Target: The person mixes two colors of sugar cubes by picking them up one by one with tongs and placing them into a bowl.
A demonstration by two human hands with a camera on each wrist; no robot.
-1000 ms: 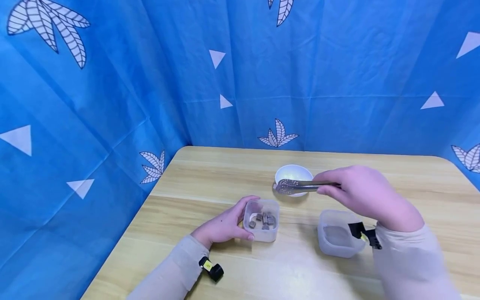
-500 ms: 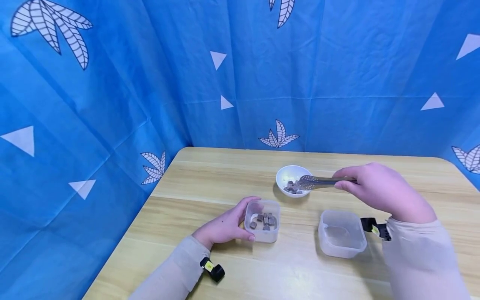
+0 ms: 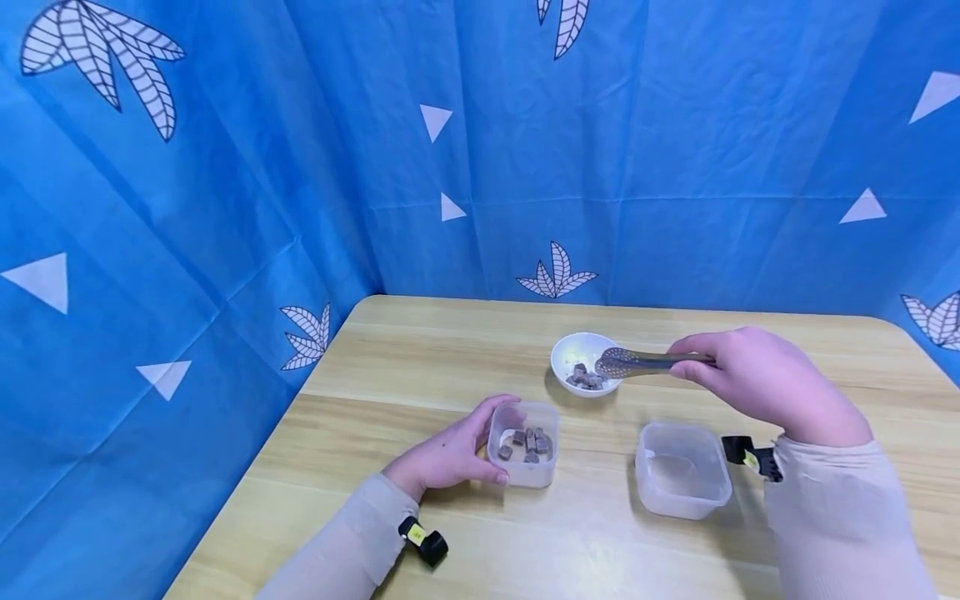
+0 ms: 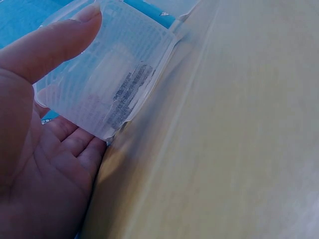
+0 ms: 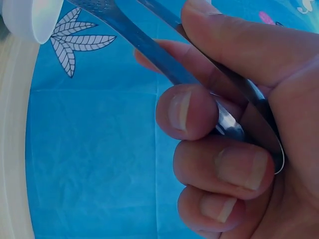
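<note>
Steadying the small clear tub (image 3: pixel 523 443) of brown cubes (image 3: pixel 528 440) at lower centre of the frame, the left hand (image 3: pixel 448 454) curls its fingers round the tub's wall. Further right, the white bowl (image 3: pixel 583 363) already holds several cubes. The metal tongs (image 3: pixel 645 362) hover with their tips over the bowl, pinched by the right hand (image 3: pixel 757 383). The step in hand seems a cube drop-off; next calls for swinging back to the tub. An empty tub (image 3: pixel 681 468) sits lower right on the surface (image 3: pixel 420 350).
</note>
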